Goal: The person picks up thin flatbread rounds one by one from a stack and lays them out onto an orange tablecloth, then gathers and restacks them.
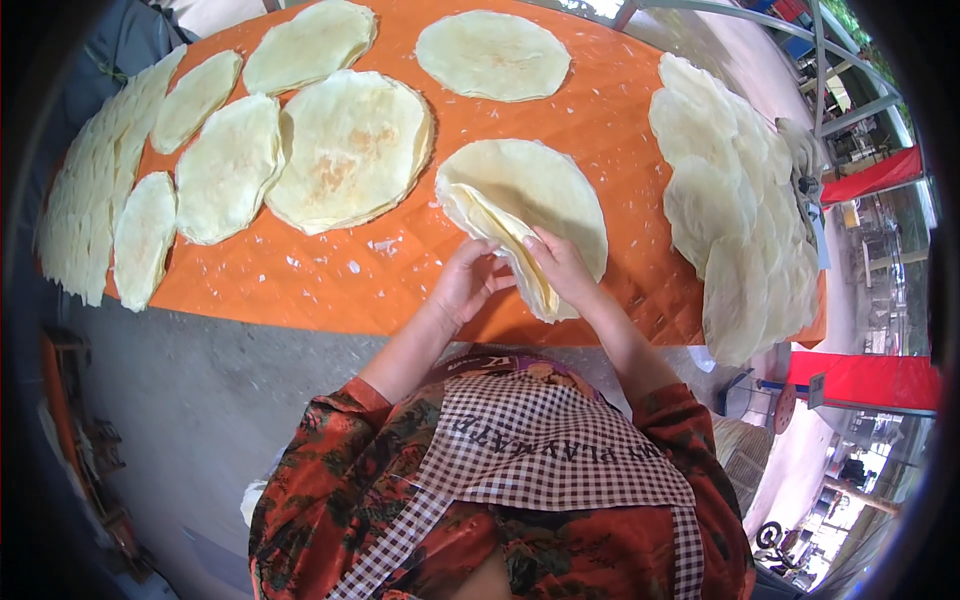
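Before me a stack of thin round flatbreads [559, 180] lies close to the front edge of an orange-covered table [337, 281]. Its near left side is lifted and curled up, so the layered edges show. My left hand [474, 277] grips that raised edge from the left, with some fingers beneath it. From the right, my right hand [559, 262] pinches the curled layers, its thumb lying on top. The right fingertips are partly hidden by the bread. Just left of this stack sits a thicker flatbread stack [349, 154] with browned spots.
Another flatbread stack [493, 56] lies at the far side. Overlapping flatbread sheets [720, 187] cover the right end, and a row of overlapping sheets [97, 180] lines the left end. White crumbs [386, 246] dot the cover. A metal frame [821, 67] stands beyond the far right.
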The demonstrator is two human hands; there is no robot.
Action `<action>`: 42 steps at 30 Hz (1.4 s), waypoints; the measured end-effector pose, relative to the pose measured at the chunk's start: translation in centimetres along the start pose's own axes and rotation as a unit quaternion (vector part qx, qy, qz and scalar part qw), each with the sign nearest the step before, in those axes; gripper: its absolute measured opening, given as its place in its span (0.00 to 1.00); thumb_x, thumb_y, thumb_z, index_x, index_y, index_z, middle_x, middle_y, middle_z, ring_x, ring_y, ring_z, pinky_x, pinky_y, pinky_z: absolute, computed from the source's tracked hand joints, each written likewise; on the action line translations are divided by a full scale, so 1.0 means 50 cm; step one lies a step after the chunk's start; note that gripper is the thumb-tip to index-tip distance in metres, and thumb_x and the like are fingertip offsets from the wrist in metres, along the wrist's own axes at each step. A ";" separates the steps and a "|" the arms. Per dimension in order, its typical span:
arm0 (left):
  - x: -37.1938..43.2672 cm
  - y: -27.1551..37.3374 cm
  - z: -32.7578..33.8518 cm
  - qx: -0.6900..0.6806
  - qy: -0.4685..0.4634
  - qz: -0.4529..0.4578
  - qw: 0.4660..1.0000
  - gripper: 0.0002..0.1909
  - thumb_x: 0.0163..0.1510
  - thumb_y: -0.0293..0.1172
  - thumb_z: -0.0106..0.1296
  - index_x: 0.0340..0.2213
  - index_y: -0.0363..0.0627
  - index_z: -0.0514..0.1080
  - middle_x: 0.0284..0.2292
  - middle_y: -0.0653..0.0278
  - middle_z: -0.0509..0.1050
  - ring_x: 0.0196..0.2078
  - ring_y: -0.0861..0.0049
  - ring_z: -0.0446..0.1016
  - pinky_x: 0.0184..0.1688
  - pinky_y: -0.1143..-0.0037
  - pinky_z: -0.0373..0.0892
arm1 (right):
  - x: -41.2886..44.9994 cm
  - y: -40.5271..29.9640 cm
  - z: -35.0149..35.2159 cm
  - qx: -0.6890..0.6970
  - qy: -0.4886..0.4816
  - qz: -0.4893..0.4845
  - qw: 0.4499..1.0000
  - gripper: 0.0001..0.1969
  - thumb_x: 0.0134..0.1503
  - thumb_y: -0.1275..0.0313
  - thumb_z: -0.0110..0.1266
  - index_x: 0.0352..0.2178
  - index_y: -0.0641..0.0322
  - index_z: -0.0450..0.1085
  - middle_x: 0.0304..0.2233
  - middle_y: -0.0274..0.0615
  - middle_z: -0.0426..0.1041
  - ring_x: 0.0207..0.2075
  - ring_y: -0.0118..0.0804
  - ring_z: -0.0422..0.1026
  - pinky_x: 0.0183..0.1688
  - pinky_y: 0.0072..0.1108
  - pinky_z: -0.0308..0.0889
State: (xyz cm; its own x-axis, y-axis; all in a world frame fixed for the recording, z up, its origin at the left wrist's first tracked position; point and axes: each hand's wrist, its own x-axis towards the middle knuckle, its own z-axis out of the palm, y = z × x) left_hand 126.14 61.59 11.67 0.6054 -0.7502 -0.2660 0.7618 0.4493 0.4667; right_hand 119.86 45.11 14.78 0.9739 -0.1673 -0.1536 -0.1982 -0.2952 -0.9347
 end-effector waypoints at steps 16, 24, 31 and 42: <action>0.018 0.011 -0.041 0.038 0.103 -0.031 0.993 0.22 0.56 0.36 0.45 0.49 0.36 0.61 0.44 0.54 0.69 0.44 0.66 0.71 0.45 0.66 0.69 | 0.017 0.035 0.027 -0.060 0.042 -0.002 0.997 0.14 0.59 0.66 0.44 0.34 0.69 0.70 0.23 0.52 0.72 0.27 0.39 0.72 0.32 0.29 0.65; 0.011 0.046 -0.193 0.119 0.190 -0.043 0.974 0.26 0.48 0.24 0.52 0.50 0.34 0.60 0.45 0.52 0.69 0.47 0.61 0.70 0.50 0.64 0.67 | 0.075 0.021 0.012 -0.128 0.094 -0.010 0.987 0.09 0.56 0.73 0.45 0.26 0.65 0.70 0.21 0.41 0.71 0.27 0.28 0.69 0.29 0.26 0.63; -0.020 0.212 -0.423 0.148 0.218 -0.077 0.961 0.24 0.44 0.25 0.52 0.44 0.32 0.63 0.36 0.53 0.71 0.41 0.59 0.71 0.46 0.64 0.70 | -0.136 0.077 -0.447 0.003 0.448 0.020 0.894 0.11 0.54 0.67 0.50 0.25 0.65 0.72 0.22 0.35 0.71 0.24 0.26 0.68 0.28 0.21 0.65; -0.068 0.223 -0.281 0.115 0.175 -0.033 0.977 0.30 0.57 0.47 0.44 0.54 0.38 0.59 0.51 0.56 0.66 0.52 0.63 0.66 0.53 0.66 0.64 | -0.386 0.478 -0.717 -0.536 0.189 -0.107 0.816 0.08 0.50 0.74 0.47 0.31 0.59 0.73 0.27 0.38 0.72 0.34 0.36 0.70 0.39 0.29 0.65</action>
State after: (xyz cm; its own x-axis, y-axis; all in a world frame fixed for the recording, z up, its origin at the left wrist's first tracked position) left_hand 135.83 75.97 5.93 0.6288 -0.5440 -0.5557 0.7546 0.2544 0.6048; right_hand 92.36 7.55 6.93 0.9352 -0.2221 0.2758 -0.2081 -0.9749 -0.0793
